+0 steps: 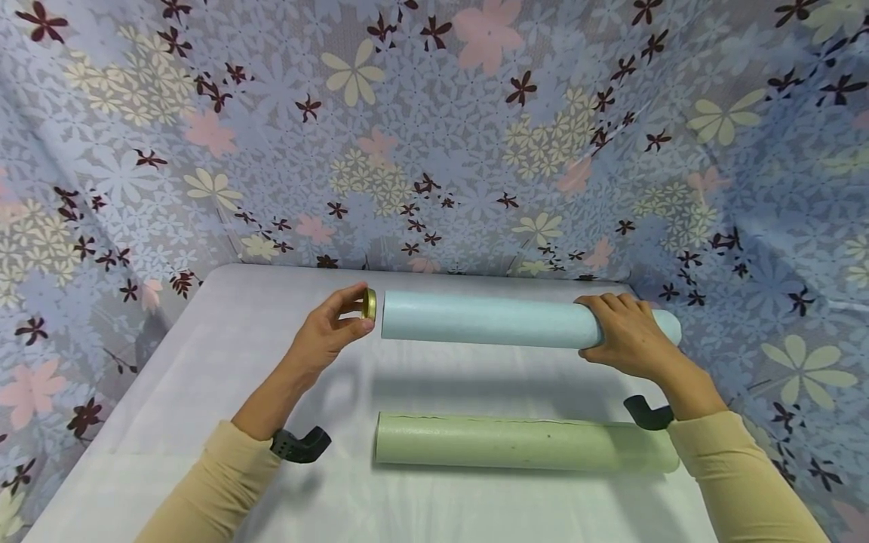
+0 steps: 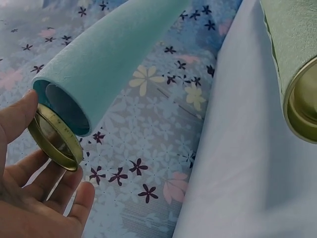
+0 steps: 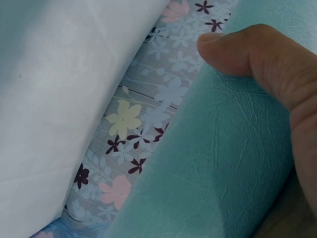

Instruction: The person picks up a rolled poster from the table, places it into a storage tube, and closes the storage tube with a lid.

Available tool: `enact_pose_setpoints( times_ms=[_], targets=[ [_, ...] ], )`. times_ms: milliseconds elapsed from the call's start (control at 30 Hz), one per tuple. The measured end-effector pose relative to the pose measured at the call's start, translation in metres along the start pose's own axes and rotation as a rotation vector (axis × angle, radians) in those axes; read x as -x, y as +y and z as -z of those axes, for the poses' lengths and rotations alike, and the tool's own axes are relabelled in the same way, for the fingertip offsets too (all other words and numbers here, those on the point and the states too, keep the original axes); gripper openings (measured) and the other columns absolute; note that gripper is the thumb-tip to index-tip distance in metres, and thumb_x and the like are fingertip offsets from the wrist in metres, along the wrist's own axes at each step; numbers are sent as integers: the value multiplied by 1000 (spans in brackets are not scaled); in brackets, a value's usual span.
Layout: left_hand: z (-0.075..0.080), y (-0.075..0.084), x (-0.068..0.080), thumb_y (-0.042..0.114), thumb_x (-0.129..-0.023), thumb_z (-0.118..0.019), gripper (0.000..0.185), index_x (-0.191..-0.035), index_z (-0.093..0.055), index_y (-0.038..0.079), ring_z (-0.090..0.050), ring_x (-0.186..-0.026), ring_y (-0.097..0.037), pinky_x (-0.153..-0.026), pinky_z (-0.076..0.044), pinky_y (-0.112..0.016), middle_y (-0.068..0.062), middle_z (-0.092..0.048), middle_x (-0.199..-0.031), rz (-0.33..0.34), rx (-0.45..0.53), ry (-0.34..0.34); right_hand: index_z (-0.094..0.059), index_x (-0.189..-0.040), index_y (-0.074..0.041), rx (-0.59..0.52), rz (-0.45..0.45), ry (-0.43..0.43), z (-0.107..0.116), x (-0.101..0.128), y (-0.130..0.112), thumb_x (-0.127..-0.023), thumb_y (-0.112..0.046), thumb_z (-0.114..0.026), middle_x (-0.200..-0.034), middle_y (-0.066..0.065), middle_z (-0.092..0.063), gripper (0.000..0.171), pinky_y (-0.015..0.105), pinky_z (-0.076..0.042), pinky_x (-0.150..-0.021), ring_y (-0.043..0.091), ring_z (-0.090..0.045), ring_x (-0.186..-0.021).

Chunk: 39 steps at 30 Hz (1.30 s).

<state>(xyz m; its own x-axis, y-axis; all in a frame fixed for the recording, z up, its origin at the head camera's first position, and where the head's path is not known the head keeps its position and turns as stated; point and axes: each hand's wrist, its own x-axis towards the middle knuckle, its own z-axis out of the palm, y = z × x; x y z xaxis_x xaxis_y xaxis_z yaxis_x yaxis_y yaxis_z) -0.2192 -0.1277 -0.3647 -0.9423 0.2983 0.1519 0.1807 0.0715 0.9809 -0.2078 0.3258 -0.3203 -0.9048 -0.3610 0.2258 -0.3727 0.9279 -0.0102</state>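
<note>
My right hand [image 1: 626, 332] grips a long light-blue cardboard tube [image 1: 489, 319] near its right end and holds it level above the table. In the right wrist view the thumb [image 3: 247, 49] lies across the tube's creased, leathery surface [image 3: 208, 148]. Between thumb and fingertips my left hand [image 1: 330, 329] pinches a round gold metal cap [image 1: 369, 305], just off the tube's left end. The left wrist view shows the tube's mouth [image 2: 62, 106] uncovered and hollow, with the cap [image 2: 55, 139] tilted right at its rim.
A pale-green tube [image 1: 523, 443] lies crosswise on the white-covered table [image 1: 170, 407], nearer to me than the blue one. A gold cap [image 2: 303, 101] closes its left end. Flowered cloth [image 1: 434, 136] hangs behind the table and at both sides.
</note>
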Motion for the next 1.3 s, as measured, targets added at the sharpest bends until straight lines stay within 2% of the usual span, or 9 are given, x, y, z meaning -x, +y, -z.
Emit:
enact_pose_setpoints(
  times_ms=[367,767,1167,1300],
  targets=[
    [-6,2,1,21,-89,-66,61,-143,-38,15,-54,-115,-22,-90,-50,-24,-10,-45,-139,-1,12,-37,-47,-129,-10,9,7,13,0,1,-2,-64,-27,-83,-125,22,-55,75,58,-34,-84,45,-47,-113],
    [-10,3,1,20,-88,-67,59,-141,-41,16,-53,-118,-26,-91,-50,-26,-8,-47,-140,-9,19,-43,-47,-130,-10,11,-1,0,0,1,-1,-65,-27,-83,-125,22,-55,76,57,-34,-84,45,-47,-113],
    [-7,4,3,21,-88,-67,58,-140,-42,16,-50,-126,-28,-95,-49,-30,-8,-47,-141,-13,34,-72,-47,-130,-10,0,-2,9,1,0,-2,-64,-26,-84,-125,22,-55,77,57,-34,-83,45,-47,-112],
    [-5,4,3,20,-89,-66,56,-140,-44,16,-51,-123,-28,-93,-50,-29,-9,-47,-139,-12,30,-75,-47,-130,-10,-3,-8,0,1,0,-2,-64,-26,-84,-126,22,-54,77,59,-34,-85,45,-46,-114]
  ],
)
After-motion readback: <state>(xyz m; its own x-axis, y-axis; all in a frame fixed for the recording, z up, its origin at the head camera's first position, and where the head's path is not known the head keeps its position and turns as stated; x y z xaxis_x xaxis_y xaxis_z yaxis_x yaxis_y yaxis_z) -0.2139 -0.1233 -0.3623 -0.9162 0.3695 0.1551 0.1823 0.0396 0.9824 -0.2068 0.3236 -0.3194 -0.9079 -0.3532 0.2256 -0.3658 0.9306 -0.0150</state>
